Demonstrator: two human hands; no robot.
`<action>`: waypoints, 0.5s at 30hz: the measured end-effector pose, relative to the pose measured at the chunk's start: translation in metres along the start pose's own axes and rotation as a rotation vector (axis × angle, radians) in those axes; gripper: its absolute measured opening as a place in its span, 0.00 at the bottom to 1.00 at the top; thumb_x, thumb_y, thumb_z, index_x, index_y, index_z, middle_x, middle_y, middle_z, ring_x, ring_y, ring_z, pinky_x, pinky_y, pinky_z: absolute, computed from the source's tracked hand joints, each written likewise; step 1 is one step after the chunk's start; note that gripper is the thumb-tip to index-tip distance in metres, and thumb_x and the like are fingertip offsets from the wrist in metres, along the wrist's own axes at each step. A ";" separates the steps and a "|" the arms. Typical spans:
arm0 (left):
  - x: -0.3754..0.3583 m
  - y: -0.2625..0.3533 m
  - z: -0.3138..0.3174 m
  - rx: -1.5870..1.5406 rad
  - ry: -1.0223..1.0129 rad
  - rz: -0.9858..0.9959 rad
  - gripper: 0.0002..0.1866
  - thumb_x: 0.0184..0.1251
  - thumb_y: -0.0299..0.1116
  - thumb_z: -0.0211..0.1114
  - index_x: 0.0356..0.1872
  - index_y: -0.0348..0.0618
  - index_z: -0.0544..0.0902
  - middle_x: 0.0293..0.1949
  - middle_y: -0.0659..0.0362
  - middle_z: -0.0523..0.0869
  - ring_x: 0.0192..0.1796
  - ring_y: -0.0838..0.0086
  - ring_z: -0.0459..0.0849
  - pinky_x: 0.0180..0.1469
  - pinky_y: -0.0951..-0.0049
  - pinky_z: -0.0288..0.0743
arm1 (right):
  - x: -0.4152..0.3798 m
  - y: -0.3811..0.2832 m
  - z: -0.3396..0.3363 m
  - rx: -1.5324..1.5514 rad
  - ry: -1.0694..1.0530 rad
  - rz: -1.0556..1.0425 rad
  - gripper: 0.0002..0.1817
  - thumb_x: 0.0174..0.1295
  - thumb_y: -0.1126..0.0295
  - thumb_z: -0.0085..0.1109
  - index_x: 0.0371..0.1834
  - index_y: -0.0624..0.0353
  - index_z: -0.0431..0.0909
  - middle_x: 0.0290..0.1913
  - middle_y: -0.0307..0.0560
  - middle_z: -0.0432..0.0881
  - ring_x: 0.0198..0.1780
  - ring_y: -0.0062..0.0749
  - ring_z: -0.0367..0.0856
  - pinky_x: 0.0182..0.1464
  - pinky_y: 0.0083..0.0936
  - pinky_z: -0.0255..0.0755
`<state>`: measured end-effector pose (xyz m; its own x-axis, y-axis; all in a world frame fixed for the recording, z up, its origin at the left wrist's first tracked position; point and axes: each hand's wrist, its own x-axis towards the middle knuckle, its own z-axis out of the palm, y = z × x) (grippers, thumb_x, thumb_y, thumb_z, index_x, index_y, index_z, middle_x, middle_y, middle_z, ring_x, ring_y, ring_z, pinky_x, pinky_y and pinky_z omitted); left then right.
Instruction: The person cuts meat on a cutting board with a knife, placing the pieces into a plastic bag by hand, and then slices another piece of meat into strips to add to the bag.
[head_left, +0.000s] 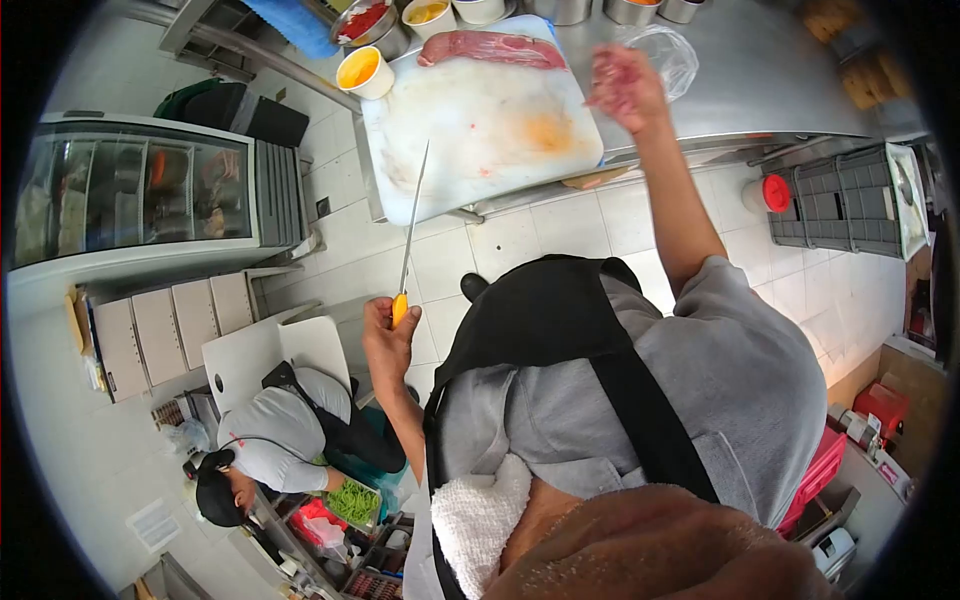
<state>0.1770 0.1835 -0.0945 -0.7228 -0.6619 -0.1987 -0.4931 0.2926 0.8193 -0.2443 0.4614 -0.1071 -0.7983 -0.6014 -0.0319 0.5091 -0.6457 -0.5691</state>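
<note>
My left hand point(390, 338) is closed around the yellow handle of a knife point(412, 228). Its long thin blade points forward, and the tip overlaps the near left part of a white cutting board point(440, 115) in view. My right hand point(632, 95) is raised past the board's right edge and holds pinkish meat trimmings point(616, 72); its fingers are partly hidden by them. Across the board's far side lies a long piece of raw red meat point(490, 48). An orange-yellow stain and small red bits mark the board. A clear plastic bag point(672, 62) is beside my right hand.
Tubs with yellow food point(365, 72) and a metal bowl of red food point(362, 22) stand by the board's far left corner. A steel counter point(760, 85) extends right. Grey crates point(835, 200) stand right. A co-worker point(285, 425) bends over green vegetables point(352, 502) at lower left.
</note>
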 end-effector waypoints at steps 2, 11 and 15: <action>0.008 -0.004 0.005 -0.005 -0.011 0.033 0.19 0.63 0.28 0.75 0.47 0.34 0.73 0.38 0.57 0.81 0.39 0.78 0.79 0.43 0.77 0.76 | 0.010 -0.033 -0.033 -0.022 0.429 -0.074 0.12 0.65 0.62 0.58 0.39 0.60 0.81 0.28 0.35 0.79 0.28 0.33 0.80 0.38 0.40 0.85; 0.017 0.021 0.023 0.003 -0.091 0.052 0.20 0.62 0.27 0.75 0.47 0.34 0.73 0.38 0.58 0.81 0.39 0.78 0.79 0.43 0.77 0.76 | 0.079 -0.019 -0.101 -2.336 0.464 -0.282 0.18 0.67 0.58 0.53 0.53 0.56 0.82 0.48 0.54 0.86 0.45 0.47 0.86 0.52 0.41 0.80; 0.013 0.021 0.023 0.019 -0.086 0.002 0.19 0.62 0.26 0.75 0.46 0.34 0.73 0.39 0.58 0.80 0.39 0.78 0.79 0.43 0.77 0.76 | 0.102 0.002 -0.158 -2.577 0.274 -0.228 0.18 0.71 0.59 0.50 0.57 0.55 0.81 0.56 0.47 0.83 0.49 0.31 0.81 0.52 0.31 0.77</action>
<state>0.1461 0.1965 -0.0923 -0.7625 -0.5996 -0.2430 -0.5001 0.3080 0.8093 -0.3754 0.4732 -0.2410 -0.8576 -0.4767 0.1930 -0.4769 0.8776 0.0487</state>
